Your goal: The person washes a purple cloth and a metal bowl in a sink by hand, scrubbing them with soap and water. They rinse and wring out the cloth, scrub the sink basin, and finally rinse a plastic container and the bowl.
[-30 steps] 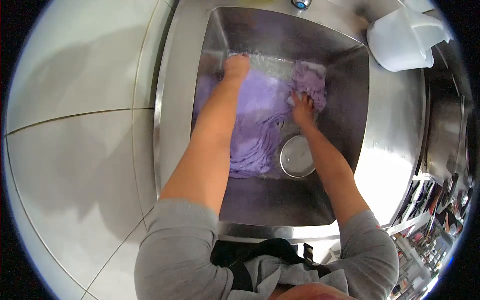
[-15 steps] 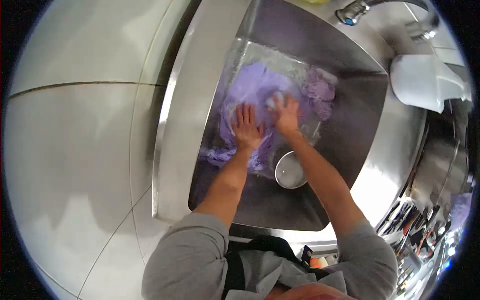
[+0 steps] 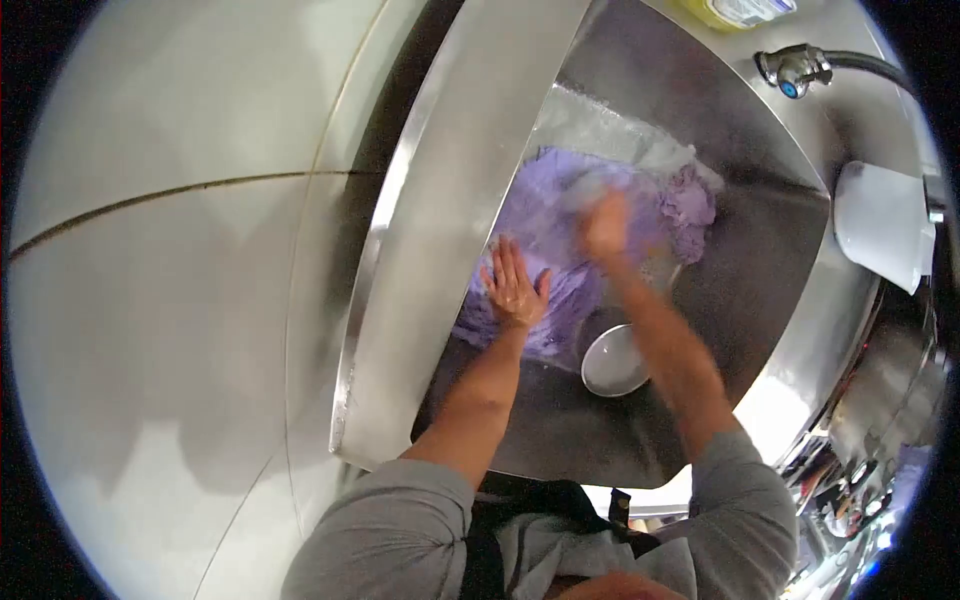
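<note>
A wet purple cloth [image 3: 560, 215] lies spread and rumpled in the metal sink [image 3: 770, 270], with soapy water around its far edge. My left hand [image 3: 516, 292] rests flat on the cloth's near left part, fingers stretched out. Over the middle of the cloth, my right hand [image 3: 606, 232] is smeared by motion. A whitish thing [image 3: 590, 190] shows at its fingertips, too blurred to name. Bunched purple fabric [image 3: 690, 212] sits at the right end of the cloth. Close to my right forearm, a round metal bowl [image 3: 613, 362] stands on the sink floor, partly hidden by the arm.
A tap [image 3: 795, 70] rises at the far right rim. Behind it stands a bottle of yellow liquid [image 3: 735, 12]. A white plastic container [image 3: 880, 222] sits on the right ledge. Utensils [image 3: 835, 510] crowd the lower right. White wall tiles [image 3: 200, 300] border the left side.
The view has shifted, so the sink appears farther right. My left hand stays flat on the cloth, now nearer its left edge. My right hand has blurred with fast motion over the cloth.
</note>
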Demonstrator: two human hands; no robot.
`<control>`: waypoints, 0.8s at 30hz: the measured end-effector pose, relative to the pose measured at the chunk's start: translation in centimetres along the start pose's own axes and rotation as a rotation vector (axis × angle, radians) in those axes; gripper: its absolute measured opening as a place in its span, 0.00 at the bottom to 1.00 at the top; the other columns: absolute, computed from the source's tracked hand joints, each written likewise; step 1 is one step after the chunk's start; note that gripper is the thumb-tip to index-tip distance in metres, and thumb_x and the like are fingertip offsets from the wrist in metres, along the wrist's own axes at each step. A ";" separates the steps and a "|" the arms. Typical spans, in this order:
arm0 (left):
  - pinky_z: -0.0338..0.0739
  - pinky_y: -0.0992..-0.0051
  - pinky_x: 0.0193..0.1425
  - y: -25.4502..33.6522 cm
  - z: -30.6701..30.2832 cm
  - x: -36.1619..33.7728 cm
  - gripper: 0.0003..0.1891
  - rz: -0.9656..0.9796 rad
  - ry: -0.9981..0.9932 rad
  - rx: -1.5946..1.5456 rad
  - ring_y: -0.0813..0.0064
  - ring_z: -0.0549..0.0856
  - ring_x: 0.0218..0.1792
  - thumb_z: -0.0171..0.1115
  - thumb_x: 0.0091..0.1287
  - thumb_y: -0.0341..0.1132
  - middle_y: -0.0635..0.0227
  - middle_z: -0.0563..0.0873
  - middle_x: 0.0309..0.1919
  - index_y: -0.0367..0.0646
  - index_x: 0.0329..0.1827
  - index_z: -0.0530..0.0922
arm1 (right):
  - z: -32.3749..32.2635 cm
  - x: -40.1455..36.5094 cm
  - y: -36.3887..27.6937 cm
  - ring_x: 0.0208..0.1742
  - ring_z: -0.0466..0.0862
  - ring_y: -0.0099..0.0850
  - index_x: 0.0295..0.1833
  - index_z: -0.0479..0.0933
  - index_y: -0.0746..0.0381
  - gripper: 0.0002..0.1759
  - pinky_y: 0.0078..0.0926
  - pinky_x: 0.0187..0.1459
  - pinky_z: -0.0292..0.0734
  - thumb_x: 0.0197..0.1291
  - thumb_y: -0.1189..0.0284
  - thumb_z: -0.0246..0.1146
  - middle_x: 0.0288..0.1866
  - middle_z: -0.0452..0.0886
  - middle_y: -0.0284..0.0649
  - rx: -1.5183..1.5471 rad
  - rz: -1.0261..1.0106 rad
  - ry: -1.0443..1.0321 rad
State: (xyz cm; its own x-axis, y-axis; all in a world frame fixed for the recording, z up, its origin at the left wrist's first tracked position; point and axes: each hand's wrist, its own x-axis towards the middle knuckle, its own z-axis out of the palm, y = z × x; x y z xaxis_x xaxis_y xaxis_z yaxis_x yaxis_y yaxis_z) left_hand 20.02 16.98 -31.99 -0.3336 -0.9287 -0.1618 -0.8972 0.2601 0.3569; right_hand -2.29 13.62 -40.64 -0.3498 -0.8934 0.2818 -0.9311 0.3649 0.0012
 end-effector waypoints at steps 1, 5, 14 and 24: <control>0.39 0.44 0.73 -0.3 0.4 -0.8 0.44 -0.013 -0.006 -0.068 0.47 0.49 0.75 0.51 0.64 0.58 0.48 0.52 0.74 0.32 0.72 0.53 | -1.7 0.7 0.1 0.57 0.70 0.54 0.64 0.71 0.57 0.28 0.50 0.56 0.64 0.57 0.59 0.57 0.62 0.69 0.56 -0.005 -0.018 -0.015; 0.39 0.42 0.73 -1.4 0.5 -2.3 0.43 -0.146 -0.032 -0.180 0.51 0.48 0.75 0.48 0.65 0.60 0.53 0.49 0.76 0.35 0.74 0.52 | -4.2 3.8 0.3 0.58 0.69 0.55 0.64 0.72 0.51 0.25 0.50 0.57 0.64 0.59 0.60 0.57 0.60 0.69 0.58 0.177 -0.172 -0.148; 0.37 0.39 0.71 -1.1 1.9 -2.4 0.43 -0.121 -0.010 -0.110 0.44 0.44 0.75 0.47 0.66 0.58 0.47 0.47 0.75 0.28 0.72 0.53 | -5.2 11.1 -7.7 0.64 0.68 0.48 0.61 0.73 0.60 0.25 0.47 0.63 0.63 0.60 0.60 0.60 0.63 0.71 0.52 0.388 -0.014 -0.298; 0.46 0.38 0.70 -0.3 -0.1 -2.6 0.46 -0.265 -0.248 0.012 0.44 0.40 0.75 0.48 0.65 0.61 0.47 0.44 0.75 0.32 0.74 0.48 | -6.8 5.4 -10.1 0.66 0.67 0.47 0.64 0.69 0.59 0.26 0.52 0.65 0.59 0.62 0.61 0.58 0.64 0.68 0.52 0.298 -0.288 -0.381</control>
State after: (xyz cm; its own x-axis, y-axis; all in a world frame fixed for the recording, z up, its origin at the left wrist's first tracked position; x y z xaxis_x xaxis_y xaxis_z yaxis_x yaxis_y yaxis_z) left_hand 21.15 19.34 -31.58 -0.1477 -0.8721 -0.4665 -0.9647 0.0231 0.2624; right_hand 5.88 6.90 -32.60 -0.0385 -0.9977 -0.0565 -0.9642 0.0519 -0.2600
